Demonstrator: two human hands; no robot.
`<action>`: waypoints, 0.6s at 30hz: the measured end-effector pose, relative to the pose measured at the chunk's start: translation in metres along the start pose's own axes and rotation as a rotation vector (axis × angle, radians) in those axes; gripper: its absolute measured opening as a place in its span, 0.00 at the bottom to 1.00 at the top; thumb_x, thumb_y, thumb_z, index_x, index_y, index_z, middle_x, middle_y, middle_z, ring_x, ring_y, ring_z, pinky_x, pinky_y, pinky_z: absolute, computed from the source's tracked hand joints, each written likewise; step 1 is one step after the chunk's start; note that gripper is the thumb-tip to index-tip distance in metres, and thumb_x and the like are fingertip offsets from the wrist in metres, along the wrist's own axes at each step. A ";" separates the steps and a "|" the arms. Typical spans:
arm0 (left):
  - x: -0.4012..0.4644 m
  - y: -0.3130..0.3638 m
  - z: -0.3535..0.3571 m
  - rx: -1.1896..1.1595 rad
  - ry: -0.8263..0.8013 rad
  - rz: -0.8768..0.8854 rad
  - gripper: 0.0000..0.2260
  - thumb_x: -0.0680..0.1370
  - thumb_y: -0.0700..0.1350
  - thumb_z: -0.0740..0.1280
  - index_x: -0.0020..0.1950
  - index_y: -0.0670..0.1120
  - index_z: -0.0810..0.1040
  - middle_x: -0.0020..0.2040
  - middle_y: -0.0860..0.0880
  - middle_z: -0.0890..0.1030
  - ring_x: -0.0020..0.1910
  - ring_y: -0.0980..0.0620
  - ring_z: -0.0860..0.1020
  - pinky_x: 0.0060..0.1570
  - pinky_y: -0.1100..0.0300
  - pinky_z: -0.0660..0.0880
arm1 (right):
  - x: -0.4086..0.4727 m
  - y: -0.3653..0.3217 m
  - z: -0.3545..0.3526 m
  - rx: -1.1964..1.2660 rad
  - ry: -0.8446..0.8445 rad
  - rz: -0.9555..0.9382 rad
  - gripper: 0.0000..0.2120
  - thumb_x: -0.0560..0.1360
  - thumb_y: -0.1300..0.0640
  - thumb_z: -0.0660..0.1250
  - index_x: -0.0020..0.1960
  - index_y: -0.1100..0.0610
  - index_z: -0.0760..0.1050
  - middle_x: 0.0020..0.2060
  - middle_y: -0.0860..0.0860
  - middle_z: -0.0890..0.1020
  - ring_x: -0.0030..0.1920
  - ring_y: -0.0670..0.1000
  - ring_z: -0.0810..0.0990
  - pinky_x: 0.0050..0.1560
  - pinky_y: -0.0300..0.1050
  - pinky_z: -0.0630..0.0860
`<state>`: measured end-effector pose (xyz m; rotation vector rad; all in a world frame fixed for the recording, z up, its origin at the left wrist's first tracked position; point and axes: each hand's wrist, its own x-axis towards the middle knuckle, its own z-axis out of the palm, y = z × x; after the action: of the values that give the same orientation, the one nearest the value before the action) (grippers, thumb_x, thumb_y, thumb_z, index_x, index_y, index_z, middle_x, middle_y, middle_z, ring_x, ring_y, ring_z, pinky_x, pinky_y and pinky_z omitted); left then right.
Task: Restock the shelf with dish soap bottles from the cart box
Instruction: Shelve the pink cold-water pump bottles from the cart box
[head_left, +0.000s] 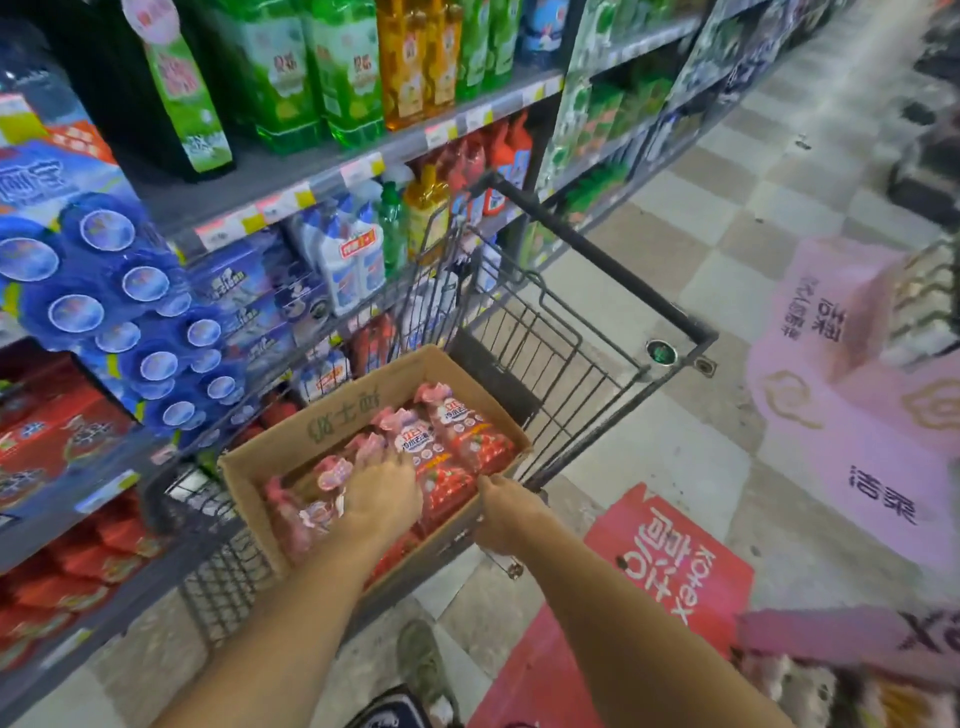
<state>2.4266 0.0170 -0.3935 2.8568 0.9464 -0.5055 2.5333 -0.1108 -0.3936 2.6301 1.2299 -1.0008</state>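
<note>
Shelving (322, 171) along the left side, running far into the aisle, stocked with green and orange dish soap bottles (343, 67) on the upper level, white spray bottles (348, 260) and blue boxes below, red packs (57, 431) at the near left. Blue multipack of round fresheners (119, 312) hanging off the shelf front at the left. Checkered floor (701, 249) to the right, with a pink floor sticker (857, 415) far right and a red one (660, 566) nearer. Wire cart (545, 322) parked just beside the shelving, dark handle bar at its far right side. Cardboard box (322, 421) seated in the cart basket, flaps open, Chinese print on the inner wall. Red dish soap refill packs (462, 431) lying flat inside the box, pink tops pointing toward the shelving, filling most of the bottom. Left hand (382, 493) reaching down into the box, palm down, fingers spread and curling over the pink top of one pack near the middle; a closed grasp not plainly shown, fingertips resting on the pack. Right hand (501, 512) at the near right edge of the box, fingers and thumb pinching the cardboard rim. Both forearms bare, coming in from the near edge. Shoe (421, 660) visible on the floor between the arms, below the cart.
</note>
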 end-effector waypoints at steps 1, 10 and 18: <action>0.010 0.000 0.002 -0.016 -0.018 -0.008 0.22 0.83 0.51 0.55 0.73 0.41 0.66 0.72 0.41 0.70 0.70 0.41 0.70 0.66 0.47 0.68 | 0.012 0.001 -0.002 -0.003 -0.004 -0.003 0.26 0.76 0.51 0.68 0.71 0.55 0.67 0.66 0.54 0.73 0.68 0.57 0.72 0.70 0.54 0.70; 0.060 0.006 0.058 -0.204 -0.222 -0.120 0.31 0.80 0.49 0.56 0.80 0.41 0.50 0.71 0.40 0.71 0.69 0.40 0.70 0.67 0.46 0.70 | 0.079 0.016 -0.006 -0.020 -0.193 0.011 0.27 0.78 0.52 0.63 0.74 0.60 0.62 0.70 0.58 0.70 0.71 0.60 0.68 0.72 0.54 0.66; 0.114 0.002 0.074 -0.452 -0.290 -0.298 0.24 0.82 0.53 0.59 0.75 0.44 0.63 0.60 0.43 0.79 0.57 0.44 0.79 0.52 0.51 0.77 | 0.175 0.027 -0.015 -0.073 -0.288 -0.018 0.30 0.78 0.47 0.63 0.76 0.58 0.60 0.72 0.59 0.68 0.71 0.61 0.67 0.71 0.55 0.67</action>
<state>2.4930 0.0660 -0.5020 2.1885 1.2474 -0.6160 2.6426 -0.0083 -0.4896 2.3215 1.1989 -1.2580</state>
